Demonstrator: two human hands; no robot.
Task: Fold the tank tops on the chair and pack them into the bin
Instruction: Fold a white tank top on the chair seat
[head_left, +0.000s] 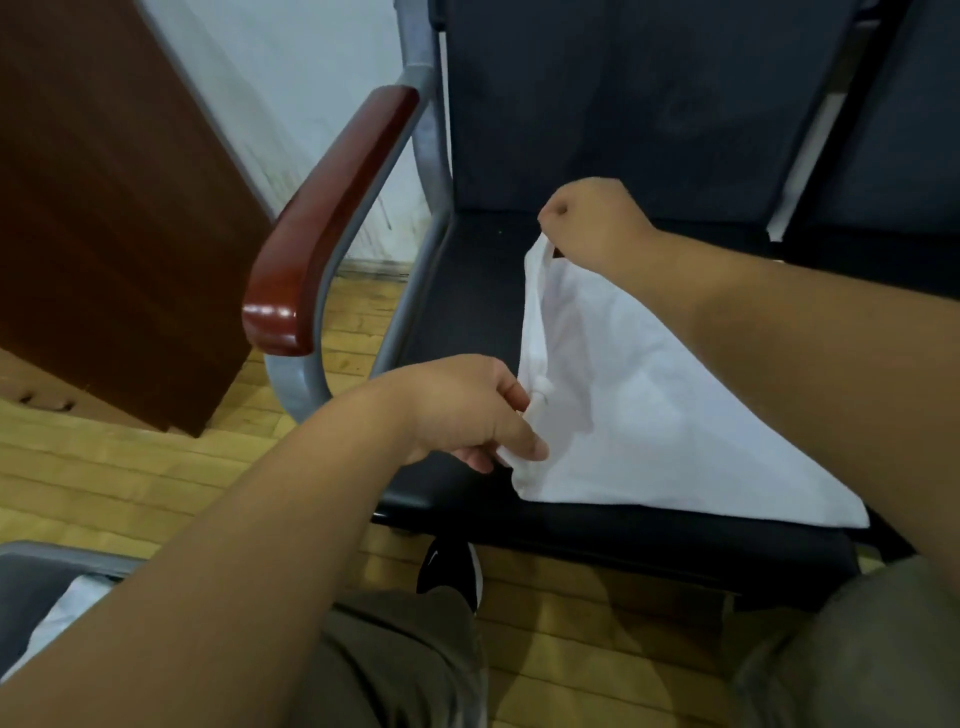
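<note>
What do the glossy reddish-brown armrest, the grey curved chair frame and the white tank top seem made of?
The glossy reddish-brown armrest: likely lacquered wood, given its bright highlights; plastic is possible. The grey curved chair frame: probably painted metal tubing, smooth and evenly bent. The white tank top: thin soft fabric, perhaps cotton; it drapes and creases.

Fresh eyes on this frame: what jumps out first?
A white tank top lies spread over the dark chair seat, bright against it. The right grip pinches its far corner up off the seat; the left grip holds its near-left edge. A glossy red-brown armrest stands left of the seat.
</note>
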